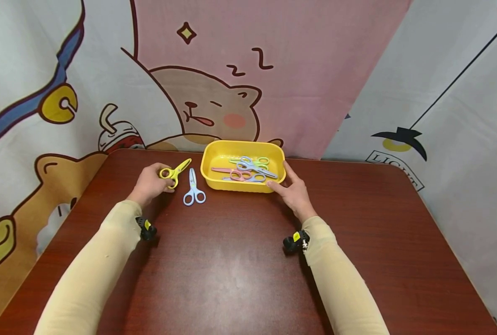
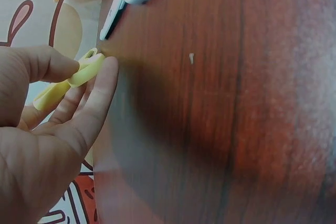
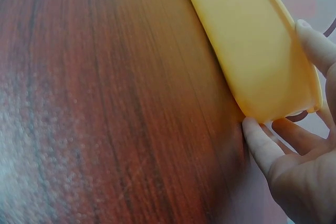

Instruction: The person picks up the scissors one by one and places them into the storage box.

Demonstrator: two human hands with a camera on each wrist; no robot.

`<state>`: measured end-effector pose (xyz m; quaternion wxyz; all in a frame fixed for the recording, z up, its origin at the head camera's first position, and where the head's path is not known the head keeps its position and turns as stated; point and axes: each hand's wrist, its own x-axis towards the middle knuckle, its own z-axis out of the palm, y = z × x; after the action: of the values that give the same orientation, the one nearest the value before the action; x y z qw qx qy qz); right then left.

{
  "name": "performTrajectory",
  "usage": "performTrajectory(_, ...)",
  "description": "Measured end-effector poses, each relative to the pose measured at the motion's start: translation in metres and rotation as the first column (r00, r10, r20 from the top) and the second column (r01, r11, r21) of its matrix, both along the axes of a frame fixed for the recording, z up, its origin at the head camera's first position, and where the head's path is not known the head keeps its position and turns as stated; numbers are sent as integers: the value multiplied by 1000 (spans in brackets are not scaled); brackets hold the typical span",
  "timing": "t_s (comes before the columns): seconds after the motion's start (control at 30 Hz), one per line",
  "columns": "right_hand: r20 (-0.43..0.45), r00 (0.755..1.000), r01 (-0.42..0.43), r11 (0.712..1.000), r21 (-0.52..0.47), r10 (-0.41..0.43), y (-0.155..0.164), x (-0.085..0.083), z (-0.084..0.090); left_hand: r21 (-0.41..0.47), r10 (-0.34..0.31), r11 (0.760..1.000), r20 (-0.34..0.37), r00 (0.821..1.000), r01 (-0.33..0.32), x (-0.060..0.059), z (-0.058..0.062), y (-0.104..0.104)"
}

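Note:
My left hand (image 1: 151, 182) grips a pair of yellow scissors (image 1: 175, 172) by the handles, left of a yellow tray (image 1: 215, 158). In the left wrist view the fingers (image 2: 94, 98) and thumb pinch the yellow scissors (image 2: 68, 80). Blue scissors (image 1: 194, 190) lie flat on the table between that hand and the tray. My right hand (image 1: 292, 188) rests against the tray's right front corner, thumb and straight fingers touching its wall (image 3: 257, 66). Several coloured scissors (image 1: 248, 170) lie inside the tray.
The brown wooden table (image 1: 231, 260) spreads wide toward me. A cartoon-printed cloth backdrop (image 1: 231, 70) hangs close behind the tray, and the table's edges fall off at left and right.

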<state>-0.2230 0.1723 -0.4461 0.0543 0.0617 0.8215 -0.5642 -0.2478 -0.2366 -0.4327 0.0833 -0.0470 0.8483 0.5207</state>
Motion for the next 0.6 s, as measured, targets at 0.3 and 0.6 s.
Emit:
performTrajectory(0.3, 0, 1000, 0, 1000, -2, 0, 0, 0, -1, 19, 4, 1000, -30, 1000, -3, 0, 1, -3)
performTrajectory(0.6, 0, 1000, 0, 1000, -6, 0, 0, -1, -1, 20, -4, 1000, -32, 999, 4, 0, 8, -4)
